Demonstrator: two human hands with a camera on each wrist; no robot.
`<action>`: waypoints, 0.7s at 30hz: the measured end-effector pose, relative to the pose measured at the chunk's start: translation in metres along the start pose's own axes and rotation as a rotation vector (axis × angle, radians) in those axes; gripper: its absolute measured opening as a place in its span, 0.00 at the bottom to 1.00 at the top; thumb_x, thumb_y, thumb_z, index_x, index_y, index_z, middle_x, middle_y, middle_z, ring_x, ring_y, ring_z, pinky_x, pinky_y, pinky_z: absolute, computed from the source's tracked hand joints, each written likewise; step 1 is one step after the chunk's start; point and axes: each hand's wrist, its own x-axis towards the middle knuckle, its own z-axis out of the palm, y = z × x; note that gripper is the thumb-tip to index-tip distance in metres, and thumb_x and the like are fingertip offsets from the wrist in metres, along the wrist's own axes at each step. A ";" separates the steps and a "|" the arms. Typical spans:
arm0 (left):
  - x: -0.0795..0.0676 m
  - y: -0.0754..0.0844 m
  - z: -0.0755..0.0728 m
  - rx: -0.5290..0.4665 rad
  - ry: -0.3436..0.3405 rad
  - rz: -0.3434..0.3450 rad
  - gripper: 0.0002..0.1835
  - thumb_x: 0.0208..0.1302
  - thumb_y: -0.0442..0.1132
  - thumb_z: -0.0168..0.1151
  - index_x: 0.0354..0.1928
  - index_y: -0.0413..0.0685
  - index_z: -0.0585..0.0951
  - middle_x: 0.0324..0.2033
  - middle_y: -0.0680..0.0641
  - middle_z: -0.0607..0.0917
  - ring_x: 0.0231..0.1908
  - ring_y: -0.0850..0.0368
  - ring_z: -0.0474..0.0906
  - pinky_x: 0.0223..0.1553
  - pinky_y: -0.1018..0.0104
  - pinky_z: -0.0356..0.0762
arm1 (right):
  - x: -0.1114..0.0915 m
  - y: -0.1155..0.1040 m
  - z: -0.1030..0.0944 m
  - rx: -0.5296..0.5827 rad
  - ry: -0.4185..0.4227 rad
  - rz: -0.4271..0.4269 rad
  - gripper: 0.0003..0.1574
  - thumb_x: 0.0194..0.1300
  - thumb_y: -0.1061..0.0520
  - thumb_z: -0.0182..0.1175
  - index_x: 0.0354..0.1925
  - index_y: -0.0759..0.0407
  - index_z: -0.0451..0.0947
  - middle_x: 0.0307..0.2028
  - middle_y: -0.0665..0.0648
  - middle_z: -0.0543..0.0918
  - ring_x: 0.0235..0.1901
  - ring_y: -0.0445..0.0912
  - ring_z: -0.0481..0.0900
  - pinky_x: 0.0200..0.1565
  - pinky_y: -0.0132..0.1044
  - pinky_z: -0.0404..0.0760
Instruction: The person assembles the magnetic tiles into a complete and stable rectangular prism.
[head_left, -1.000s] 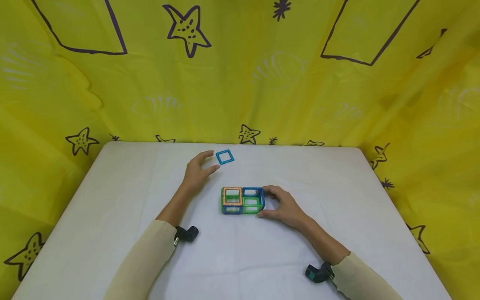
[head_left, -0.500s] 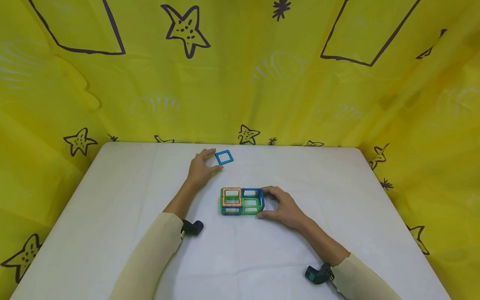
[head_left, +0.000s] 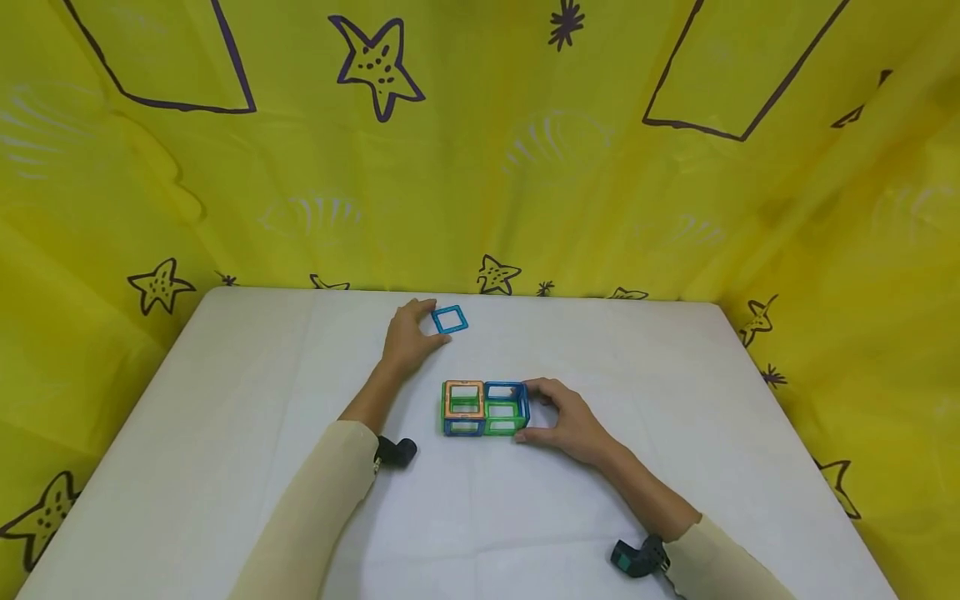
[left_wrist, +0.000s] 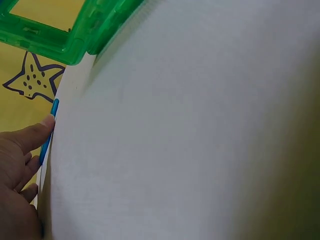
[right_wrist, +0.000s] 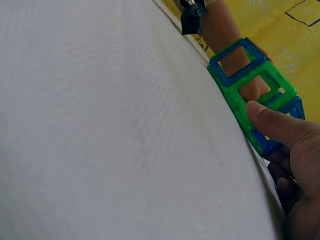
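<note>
A blue square magnetic tile lies flat toward the far edge of the table. My left hand pinches it at its left side, thumb on the near edge and a finger at the far corner; in the left wrist view the tile shows edge-on at the thumb. Nearer me stands a box-like block of magnetic tiles, two cells wide, in green and blue with an orange square on top of the left cell. The right cell's top is open. My right hand grips the block's right end between thumb and fingers.
A white cloth covers the table. Yellow curtains with starfish drawings hang behind and at both sides. Black wrist cameras sit at both sleeves, the left one left of and nearer me than the block.
My left hand has moved slightly right and closed its thumb and finger onto the blue tile. The right hand and the block have stayed in place.
</note>
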 end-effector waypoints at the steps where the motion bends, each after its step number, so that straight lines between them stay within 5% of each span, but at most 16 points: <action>1: 0.000 0.000 0.001 0.008 0.005 -0.004 0.37 0.63 0.39 0.78 0.73 0.40 0.75 0.72 0.40 0.75 0.78 0.42 0.57 0.79 0.54 0.41 | 0.000 0.000 0.000 -0.002 0.003 -0.001 0.43 0.54 0.52 0.84 0.65 0.58 0.78 0.57 0.54 0.83 0.55 0.51 0.77 0.60 0.48 0.75; 10: 0.002 0.000 0.008 0.038 0.066 -0.044 0.35 0.62 0.41 0.79 0.71 0.42 0.78 0.71 0.40 0.76 0.75 0.41 0.63 0.76 0.48 0.56 | -0.001 0.000 0.002 0.004 -0.003 -0.003 0.44 0.54 0.51 0.84 0.65 0.59 0.78 0.58 0.54 0.83 0.57 0.52 0.77 0.62 0.48 0.75; 21: 0.002 0.001 0.008 -0.007 0.092 -0.026 0.32 0.62 0.40 0.79 0.67 0.43 0.81 0.68 0.41 0.79 0.74 0.42 0.65 0.76 0.49 0.58 | -0.001 0.001 0.000 0.004 -0.001 -0.015 0.43 0.54 0.52 0.84 0.65 0.58 0.78 0.57 0.54 0.83 0.57 0.51 0.78 0.62 0.49 0.76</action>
